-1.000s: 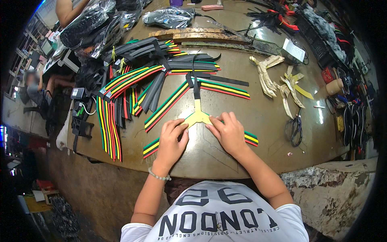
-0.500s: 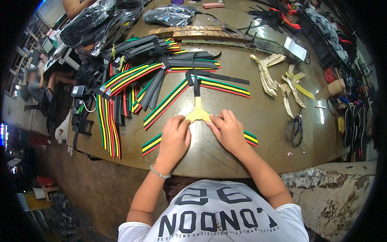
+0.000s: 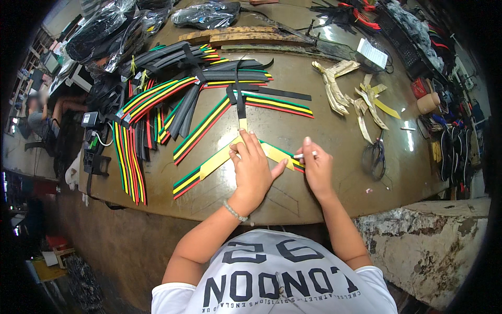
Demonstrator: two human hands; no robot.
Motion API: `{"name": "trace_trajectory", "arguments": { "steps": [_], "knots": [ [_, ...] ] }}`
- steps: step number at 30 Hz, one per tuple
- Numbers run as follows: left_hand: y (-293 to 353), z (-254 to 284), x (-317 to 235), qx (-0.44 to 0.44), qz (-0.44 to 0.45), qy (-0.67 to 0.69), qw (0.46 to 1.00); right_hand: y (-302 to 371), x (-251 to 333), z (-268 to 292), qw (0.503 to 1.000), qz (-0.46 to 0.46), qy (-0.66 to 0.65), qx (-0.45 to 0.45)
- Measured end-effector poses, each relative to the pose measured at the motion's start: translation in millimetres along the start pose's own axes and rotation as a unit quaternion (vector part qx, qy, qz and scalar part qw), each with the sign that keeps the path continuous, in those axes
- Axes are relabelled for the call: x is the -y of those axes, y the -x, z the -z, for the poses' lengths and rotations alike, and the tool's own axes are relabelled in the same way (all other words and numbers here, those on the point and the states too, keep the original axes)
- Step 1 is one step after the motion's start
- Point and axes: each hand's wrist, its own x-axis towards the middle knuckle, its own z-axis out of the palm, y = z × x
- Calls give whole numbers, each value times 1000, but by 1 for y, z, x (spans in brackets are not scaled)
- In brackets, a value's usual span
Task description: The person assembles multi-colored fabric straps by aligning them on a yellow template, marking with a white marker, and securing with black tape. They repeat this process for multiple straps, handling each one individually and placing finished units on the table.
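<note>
My left hand point(image 3: 251, 168) presses a yellow Y-shaped template point(image 3: 215, 161) onto the table, its fingers stretched out and the thumb spread. The template lies over a bent strap point(image 3: 185, 187) striped green, black, yellow and red. In my right hand point(image 3: 318, 168), a short thin white stick point(image 3: 305, 155), chalk or a pen, is pinched beside the template's right arm. Beyond my hands is another bent striped strap point(image 3: 203, 134). A narrow black strap point(image 3: 240, 107) runs from it towards the template's stem, which my left fingers partly hide.
Bundles of striped and black straps point(image 3: 183, 118) are piled at the left. Wooden bars point(image 3: 256, 37) and plastic-wrapped goods point(image 3: 206, 14) lie at the back. To the right are pale templates point(image 3: 337, 83), scissors point(image 3: 374, 157) and a white stick point(image 3: 408, 129). A person point(image 3: 39, 115) sits far left.
My left hand has moved right, flattening over the template's middle. The right hand has let go of the template and holds a white stick farther right. The view has shifted slightly.
</note>
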Motion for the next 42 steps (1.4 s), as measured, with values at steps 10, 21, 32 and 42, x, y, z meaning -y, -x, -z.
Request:
{"name": "trace_trajectory", "arguments": {
  "steps": [10, 21, 32, 42],
  "knots": [
    [-4, -2, -15, 75, 38, -67, 994, -1, 0, -11, 988, 91, 128, -15],
    [-7, -5, -17, 73, 49, -78, 993, 9, -4, 1, 950, 227, 211, 35],
    [-15, 8, -4, 92, 15, -57, 994, -97, 18, -64, 968, 133, -74, 197],
    [-16, 8, 3, 64, -3, -34, 997, -137, 21, -109, 911, 258, 60, 317]
  ]
}}
